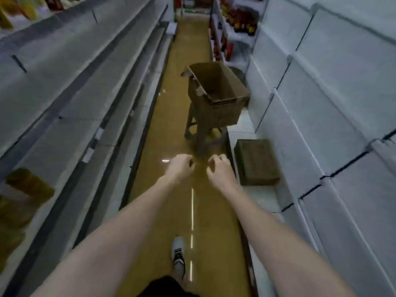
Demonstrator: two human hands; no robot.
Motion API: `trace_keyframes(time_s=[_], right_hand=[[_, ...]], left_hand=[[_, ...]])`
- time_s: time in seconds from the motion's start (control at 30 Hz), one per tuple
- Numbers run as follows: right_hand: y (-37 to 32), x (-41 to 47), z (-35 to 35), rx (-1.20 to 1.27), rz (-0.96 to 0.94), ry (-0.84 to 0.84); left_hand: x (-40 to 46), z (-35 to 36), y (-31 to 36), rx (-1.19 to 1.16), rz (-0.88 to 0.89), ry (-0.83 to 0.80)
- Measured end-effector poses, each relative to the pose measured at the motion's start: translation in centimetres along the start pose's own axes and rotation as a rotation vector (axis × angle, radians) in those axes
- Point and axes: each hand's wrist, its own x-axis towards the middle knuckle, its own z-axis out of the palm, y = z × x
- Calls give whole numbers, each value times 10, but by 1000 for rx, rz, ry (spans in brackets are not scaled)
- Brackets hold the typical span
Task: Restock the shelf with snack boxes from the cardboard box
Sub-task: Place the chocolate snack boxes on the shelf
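both hands are stretched forward over the aisle floor and carry nothing: the left hand [181, 166] and the right hand [219, 168] have their fingers loosely curled, with only air between them. ahead of them, in the upper middle of the frame, the cardboard box [216, 94] stands open on a wooden stool [201, 131], close against the shelving at the right. as far as i can see into it, the box looks empty, or nearly so, but its bottom is dark and i cannot be sure. the shelf at the right [321, 103] is filled with rows of pale snack boxes [342, 67], so i judge that the restocking is mostly done, maybe finished. one dark brown box [256, 161] lies low at the right, beside the right hand; whether it belongs to the task i cannot tell. the shelf at the left [70, 82] is mostly bare, with some yellow packets [27, 189] at the lower left edge. the whole frame is blurred, so labels are not readable, and the far end of the aisle is too small to make out.
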Motion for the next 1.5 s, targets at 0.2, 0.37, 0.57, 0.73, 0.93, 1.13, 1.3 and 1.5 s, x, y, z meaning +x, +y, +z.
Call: trace_keyframes(time_s=[0.2,0.37,0.57,0.73,0.93,1.13,1.3,1.5], right_hand=[[24,112,8,-57,75,-54],[47,192,16,-19,156,-67],[80,295,15,27,175,-24],[121,409,22,94,184,-25],[162,543,11,140,168,-101],[187,638,13,138,171,-190],[207,714,32,111,206,-245],[232,776,72,45,328,-437]], left_hand=[[128,21,-10,-78,7,-110],[220,29,-14,-52,36,-198],[329,45,-1,-33,72,-211],[445,55,11,-40,55,-128],[566,62,22,-46,-51,-81],[647,71,25,-93,-125,-63],[727,82,6,-104,-105,-122],[825,108,-23,-69,-63,-319]])
